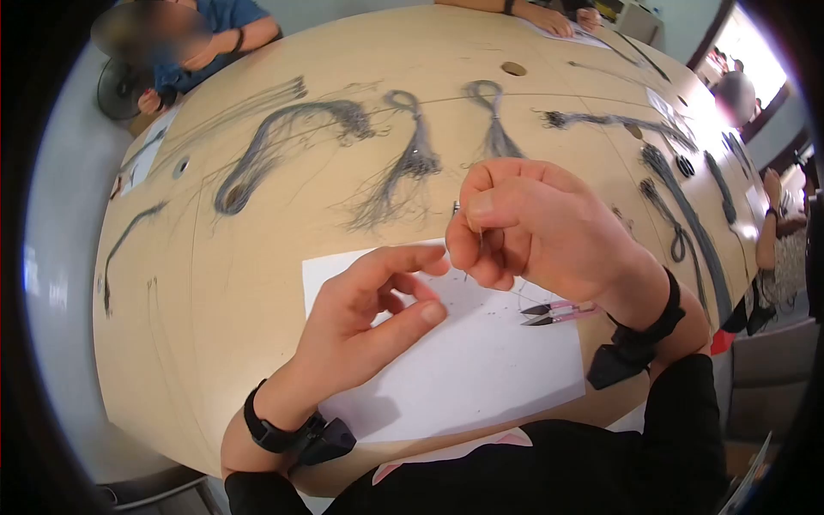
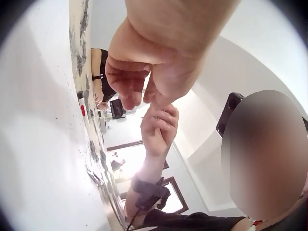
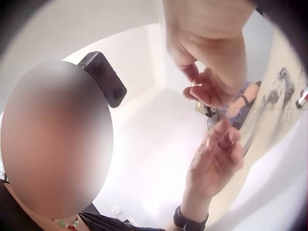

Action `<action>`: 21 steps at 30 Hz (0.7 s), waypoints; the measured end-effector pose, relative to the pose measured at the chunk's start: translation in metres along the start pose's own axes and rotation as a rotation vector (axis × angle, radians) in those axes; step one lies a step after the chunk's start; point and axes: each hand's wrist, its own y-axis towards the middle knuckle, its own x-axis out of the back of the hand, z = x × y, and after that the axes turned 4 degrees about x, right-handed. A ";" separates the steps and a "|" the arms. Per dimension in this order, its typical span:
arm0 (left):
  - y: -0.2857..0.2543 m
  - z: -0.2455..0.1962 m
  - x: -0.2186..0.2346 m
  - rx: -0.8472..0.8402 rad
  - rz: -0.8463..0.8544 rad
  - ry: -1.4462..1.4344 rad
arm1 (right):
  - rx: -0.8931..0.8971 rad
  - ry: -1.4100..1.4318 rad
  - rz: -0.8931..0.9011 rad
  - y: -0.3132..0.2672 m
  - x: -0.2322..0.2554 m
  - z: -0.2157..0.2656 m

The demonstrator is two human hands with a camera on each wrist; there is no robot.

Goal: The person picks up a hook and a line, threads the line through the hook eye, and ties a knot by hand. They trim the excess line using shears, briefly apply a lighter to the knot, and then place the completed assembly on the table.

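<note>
My right hand (image 1: pixel 545 227) is raised over the white paper (image 1: pixel 446 360), thumb and index finger pinching a very thin thread whose end is hard to make out. To its left my left hand (image 1: pixel 369 313) hovers with fingers loosely bent and parted from the thumb, holding nothing visible. The left wrist view shows the left hand (image 2: pixel 149 67) near the right hand (image 2: pixel 159 130). In the right wrist view, the right hand (image 3: pixel 211 72) pinches a fine strand above the left hand (image 3: pixel 214 161). Pink-handled thread snips (image 1: pixel 558 311) lie on the paper under the right hand.
Bundles of grey thread (image 1: pixel 416 159) lie across the wooden table (image 1: pixel 257 343), some looped, with more bundles (image 1: pixel 687 215) at the right. Black scissors (image 1: pixel 684 166) lie there too. Other people sit at the far left, far side and right edge. Small dark specks dot the paper.
</note>
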 end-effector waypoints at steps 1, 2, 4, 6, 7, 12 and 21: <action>0.000 0.002 -0.002 0.001 -0.020 -0.003 | 0.056 -0.054 0.017 0.005 -0.003 -0.004; 0.002 0.005 -0.005 -0.005 -0.037 -0.106 | 0.046 -0.038 0.040 0.009 -0.005 -0.006; 0.004 0.007 -0.006 -0.018 -0.065 -0.214 | 0.088 -0.072 0.059 0.017 -0.005 -0.013; 0.005 0.006 -0.004 0.086 -0.053 -0.413 | 0.130 -0.101 0.068 0.023 -0.005 -0.019; 0.006 0.006 -0.002 0.082 -0.057 -0.417 | 0.188 -0.174 0.044 0.026 -0.006 -0.020; 0.007 0.012 0.005 0.283 -0.152 -0.384 | 0.281 -0.375 0.061 0.029 -0.001 -0.023; 0.009 0.008 0.007 0.276 -0.238 -0.398 | 0.603 -0.606 -0.162 0.039 0.016 -0.035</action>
